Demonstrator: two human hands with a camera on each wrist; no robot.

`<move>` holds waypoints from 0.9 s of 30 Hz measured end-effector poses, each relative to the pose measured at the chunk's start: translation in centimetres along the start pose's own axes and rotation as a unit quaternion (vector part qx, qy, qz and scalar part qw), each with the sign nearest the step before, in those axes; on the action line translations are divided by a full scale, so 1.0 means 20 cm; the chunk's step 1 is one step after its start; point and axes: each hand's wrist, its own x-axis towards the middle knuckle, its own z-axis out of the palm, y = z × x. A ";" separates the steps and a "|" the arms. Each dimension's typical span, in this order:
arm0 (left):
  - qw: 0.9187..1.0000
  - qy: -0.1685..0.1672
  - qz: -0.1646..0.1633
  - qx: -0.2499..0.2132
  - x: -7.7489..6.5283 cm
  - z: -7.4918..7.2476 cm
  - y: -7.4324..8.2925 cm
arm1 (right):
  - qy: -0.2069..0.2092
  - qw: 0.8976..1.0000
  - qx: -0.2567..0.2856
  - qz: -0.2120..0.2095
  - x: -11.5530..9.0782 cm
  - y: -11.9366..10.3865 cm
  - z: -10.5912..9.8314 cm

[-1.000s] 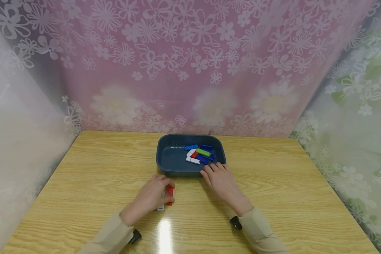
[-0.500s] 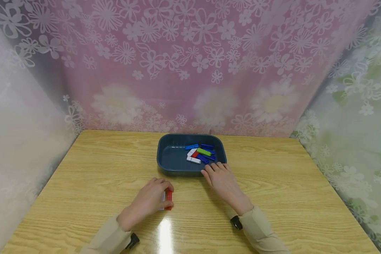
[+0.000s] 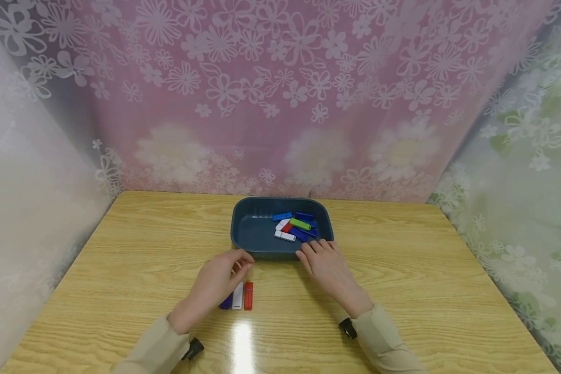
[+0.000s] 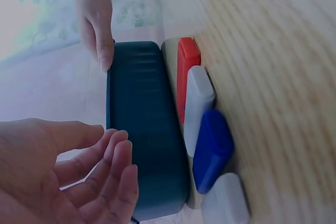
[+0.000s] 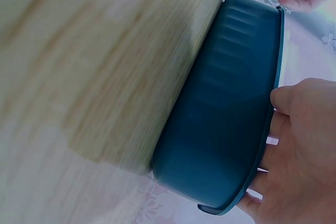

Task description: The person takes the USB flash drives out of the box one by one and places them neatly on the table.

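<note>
My left hand (image 3: 218,278) hovers between the dark blue plastic basin (image 3: 252,254) and a row of USB sticks, fingers loosely bent, holding nothing. In that row a red USB stick (image 3: 248,296) lies at the right end, beside a white USB stick (image 3: 237,296) and a blue USB stick (image 3: 226,302) partly under the hand. The left wrist view also shows another white USB stick (image 4: 227,203) past the blue one. My right hand (image 3: 329,270) holds the basin's front rim near its right corner, thumb on the near side and fingers over the edge.
Inside the basin, towards its right, lies a loose heap of several USB sticks, with a green USB stick (image 3: 300,224) on top and a white USB stick (image 3: 285,236) in front. The wooden table (image 3: 425,291) backs onto a pink flowered curtain (image 3: 262,104).
My left hand has slid the red USB stick slightly towards me and against the row's line, then let go and lifted off towards the basin. The right hand has stayed on the rim.
</note>
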 end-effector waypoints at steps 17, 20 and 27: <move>0.998 0.036 0.051 0.005 0.31 -0.01 0.09 | 0.008 1.000 -0.011 -0.004 0.00 0.01 0.01; 0.998 0.031 0.052 0.004 0.39 0.02 0.09 | 0.012 1.000 -0.009 -0.006 0.00 0.01 0.01; 0.998 -0.020 0.049 0.041 0.55 0.10 0.08 | 0.014 1.000 -0.006 -0.009 0.01 0.01 0.01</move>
